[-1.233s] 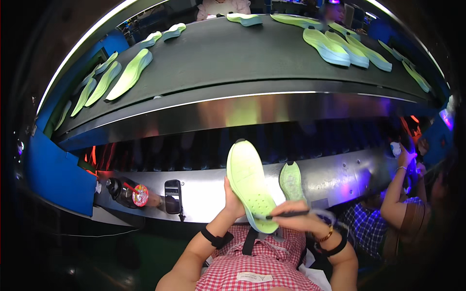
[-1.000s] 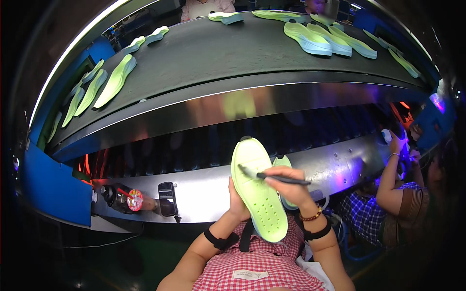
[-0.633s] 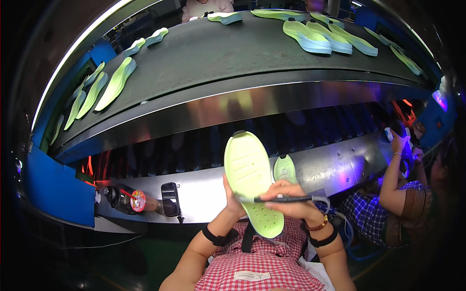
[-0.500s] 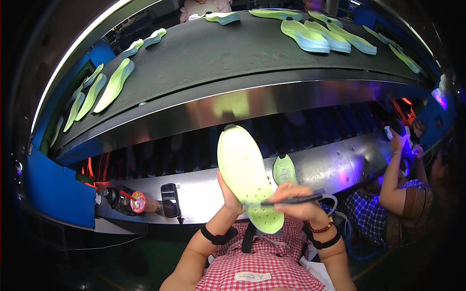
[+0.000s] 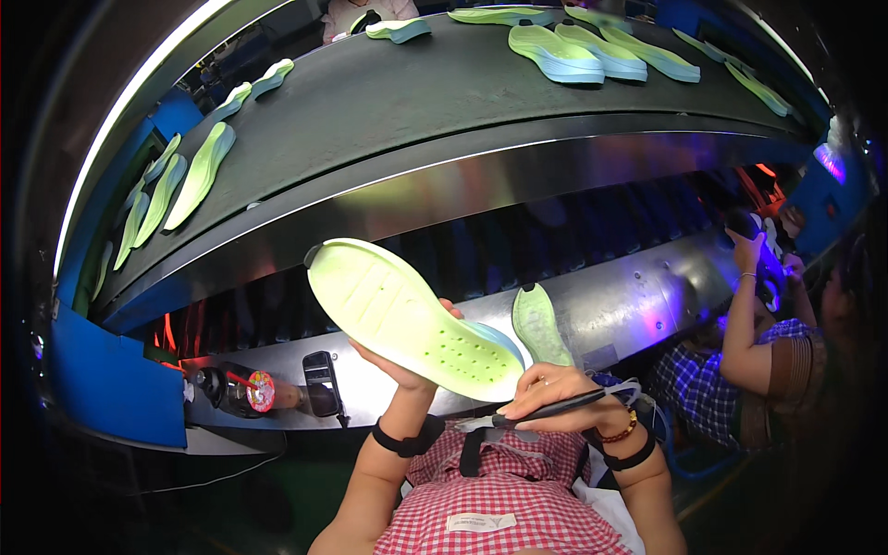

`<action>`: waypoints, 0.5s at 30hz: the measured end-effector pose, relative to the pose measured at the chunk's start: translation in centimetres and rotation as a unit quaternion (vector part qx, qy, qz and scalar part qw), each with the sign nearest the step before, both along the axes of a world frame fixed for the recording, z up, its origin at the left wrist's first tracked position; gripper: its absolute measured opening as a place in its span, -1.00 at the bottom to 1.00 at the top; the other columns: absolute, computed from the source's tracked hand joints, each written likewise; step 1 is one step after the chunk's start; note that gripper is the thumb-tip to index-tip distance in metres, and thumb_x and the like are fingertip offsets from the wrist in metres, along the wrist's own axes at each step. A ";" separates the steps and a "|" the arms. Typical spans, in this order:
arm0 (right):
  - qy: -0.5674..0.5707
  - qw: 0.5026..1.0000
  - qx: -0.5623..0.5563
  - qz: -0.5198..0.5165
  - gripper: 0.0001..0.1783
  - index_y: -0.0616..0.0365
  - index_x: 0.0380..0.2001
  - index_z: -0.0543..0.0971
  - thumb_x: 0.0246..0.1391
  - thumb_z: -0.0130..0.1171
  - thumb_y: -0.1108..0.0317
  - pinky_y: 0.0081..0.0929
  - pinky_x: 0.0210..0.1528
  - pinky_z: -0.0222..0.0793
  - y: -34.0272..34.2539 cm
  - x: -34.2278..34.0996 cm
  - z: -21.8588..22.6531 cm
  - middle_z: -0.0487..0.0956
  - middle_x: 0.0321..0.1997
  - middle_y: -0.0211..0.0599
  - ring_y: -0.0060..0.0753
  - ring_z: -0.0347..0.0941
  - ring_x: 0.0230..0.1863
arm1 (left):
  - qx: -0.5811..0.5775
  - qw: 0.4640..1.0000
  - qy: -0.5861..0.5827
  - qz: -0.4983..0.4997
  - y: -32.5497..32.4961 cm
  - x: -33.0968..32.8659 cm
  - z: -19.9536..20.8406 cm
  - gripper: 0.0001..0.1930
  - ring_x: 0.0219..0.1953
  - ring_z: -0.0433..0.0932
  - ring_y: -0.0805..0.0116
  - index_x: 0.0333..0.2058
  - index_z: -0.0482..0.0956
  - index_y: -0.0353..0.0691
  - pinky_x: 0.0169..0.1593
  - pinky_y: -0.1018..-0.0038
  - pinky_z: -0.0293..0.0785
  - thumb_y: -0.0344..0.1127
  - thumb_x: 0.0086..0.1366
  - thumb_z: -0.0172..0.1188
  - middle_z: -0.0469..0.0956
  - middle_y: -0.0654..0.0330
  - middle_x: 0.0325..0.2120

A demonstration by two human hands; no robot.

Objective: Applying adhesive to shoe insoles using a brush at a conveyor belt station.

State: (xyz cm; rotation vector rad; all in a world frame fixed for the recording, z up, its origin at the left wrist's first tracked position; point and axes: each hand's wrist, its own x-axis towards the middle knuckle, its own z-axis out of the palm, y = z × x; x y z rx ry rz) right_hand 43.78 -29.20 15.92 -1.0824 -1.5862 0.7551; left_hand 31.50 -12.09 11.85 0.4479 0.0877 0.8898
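Observation:
A yellow-green shoe sole [image 5: 384, 301] with a pale blue side and a black piece at its far tip is held up at a slant over the metal ledge. My left hand [image 5: 398, 361] is closed round it from beneath, with fingertips showing along its right edge. Below the near end of the sole, my right hand [image 5: 555, 398] grips a black-handled brush [image 5: 562, 406]. Its pale flat tip points left, apart from the sole, and a thin tube trails from the handle. A second green sole [image 5: 541, 324] lies on the ledge beyond my right hand.
Several soles [image 5: 555, 55] sit on the dark conveyor belt [image 5: 388, 111] ahead. A dark bottle [image 5: 222, 384], a drink cup [image 5: 264, 392] and a phone-like black device [image 5: 322, 381] stand left on the ledge [image 5: 620, 319]. A co-worker's arm [image 5: 749, 342] is at right.
The held sole has swung its far end to the left and tilted. The brush has come off the sole's surface and moved down toward me.

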 end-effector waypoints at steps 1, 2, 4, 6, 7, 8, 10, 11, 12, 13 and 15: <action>-0.006 0.999 -0.042 -0.019 -0.73 0.12 -0.39 0.62 -0.31 0.32 0.52 -0.57 -0.23 0.36 -0.1 -0.1 -0.1 0.60 -0.33 -0.39 -0.46 0.41 -0.28 | -0.006 1.000 0.000 0.014 0.1 -0.1 0.2 0.01 -0.42 0.49 -0.01 0.00 0.30 -0.19 -0.32 0.21 0.43 0.59 -0.07 -0.58 0.49 -0.18 -0.36; -0.027 0.993 -0.031 -0.115 -0.73 0.12 -0.38 0.62 -0.30 0.31 0.52 -0.57 -0.22 0.35 -0.1 0.0 -0.1 0.61 -0.33 -0.39 -0.47 0.41 -0.28 | -0.006 1.000 -0.003 0.002 0.1 -0.1 0.3 0.01 -0.41 0.49 -0.01 0.01 0.30 -0.18 -0.31 0.21 0.43 0.60 -0.08 -0.57 0.49 -0.18 -0.36; -0.035 0.980 -0.063 -0.184 -0.74 0.12 -0.35 0.62 -0.24 0.29 0.50 -0.58 -0.22 0.35 -0.3 0.1 -0.2 0.59 -0.30 -0.35 -0.47 0.41 -0.30 | 0.008 1.000 -0.020 -0.005 0.3 -0.1 0.7 0.00 -0.39 0.50 -0.02 0.02 0.29 -0.15 -0.29 0.20 0.44 0.60 -0.08 -0.54 0.49 -0.17 -0.35; -0.042 0.994 -0.040 -0.089 -0.72 0.13 -0.33 0.61 -0.26 0.29 0.52 -0.59 -0.23 0.35 -0.5 0.2 -0.3 0.59 -0.34 -0.34 -0.46 0.42 -0.29 | 0.031 0.999 -0.040 -0.009 0.4 -0.2 1.0 -0.01 -0.37 0.50 -0.03 0.03 0.29 -0.14 -0.27 0.19 0.44 0.60 -0.08 -0.52 0.49 -0.17 -0.34; -0.031 0.998 -0.029 -0.040 -0.71 0.13 -0.33 0.61 -0.26 0.29 0.53 -0.59 -0.23 0.35 -0.6 0.2 -0.4 0.59 -0.35 -0.34 -0.46 0.42 -0.30 | 0.016 0.999 -0.039 -0.007 0.4 -0.3 1.1 -0.01 -0.36 0.50 -0.05 0.03 0.28 -0.14 -0.26 0.17 0.45 0.60 -0.08 -0.51 0.48 -0.18 -0.32; 0.040 0.999 -0.005 0.004 -0.70 0.13 -0.32 0.60 -0.26 0.29 0.55 -0.58 -0.25 0.36 -0.8 0.4 -0.4 0.58 -0.38 -0.33 -0.46 0.43 -0.31 | -0.006 0.999 -0.034 0.009 0.4 -0.3 1.2 0.00 -0.35 0.50 -0.07 0.03 0.28 -0.14 -0.25 0.15 0.45 0.60 -0.08 -0.50 0.48 -0.19 -0.30; 0.036 0.993 -0.040 -0.104 -0.70 0.13 -0.32 0.60 -0.26 0.28 0.55 -0.58 -0.25 0.37 -0.9 0.6 -0.4 0.58 -0.38 -0.32 -0.45 0.43 -0.31 | 0.009 1.000 -0.022 0.002 0.5 -0.4 1.5 -0.02 -0.35 0.50 -0.05 0.02 0.30 -0.16 -0.25 0.16 0.45 0.59 -0.07 -0.48 0.48 -0.17 -0.30; 0.050 0.974 -0.034 -0.220 -0.70 0.14 -0.32 0.60 -0.26 0.28 0.56 -0.57 -0.26 0.37 -0.8 0.6 -0.5 0.58 -0.38 -0.31 -0.45 0.44 -0.32 | 0.015 1.000 -0.003 0.013 0.6 -0.4 1.6 -0.03 -0.35 0.51 -0.03 0.01 0.32 -0.18 -0.24 0.17 0.45 0.58 -0.05 -0.45 0.49 -0.16 -0.30; 0.020 0.974 -0.086 -0.208 -0.70 0.15 -0.32 0.60 -0.24 0.27 0.57 -0.57 -0.26 0.37 -0.9 0.7 -0.4 0.58 -0.37 -0.30 -0.45 0.45 -0.30 | 0.022 1.000 -0.010 0.009 0.7 -0.4 1.7 -0.03 -0.35 0.51 -0.03 0.01 0.32 -0.18 -0.24 0.17 0.45 0.58 -0.05 -0.45 0.49 -0.16 -0.30; -0.026 0.989 -0.077 -0.124 -0.72 0.16 -0.31 0.60 -0.23 0.26 0.56 -0.58 -0.26 0.38 -0.8 0.6 -0.5 0.58 -0.36 -0.30 -0.45 0.45 -0.30 | 0.042 0.999 -0.016 0.013 0.8 -0.4 1.8 -0.02 -0.35 0.50 -0.03 0.01 0.31 -0.19 -0.24 0.17 0.45 0.58 -0.06 -0.46 0.48 -0.16 -0.30; -0.020 0.998 -0.036 -0.043 -0.73 0.17 -0.31 0.59 -0.21 0.25 0.56 -0.58 -0.26 0.38 -0.8 0.5 -0.3 0.59 -0.35 -0.30 -0.46 0.45 -0.30 | 0.061 0.998 -0.018 0.017 1.1 -0.5 2.0 -0.01 -0.34 0.50 -0.03 0.01 0.30 -0.19 -0.23 0.17 0.44 0.59 -0.07 -0.48 0.48 -0.16 -0.29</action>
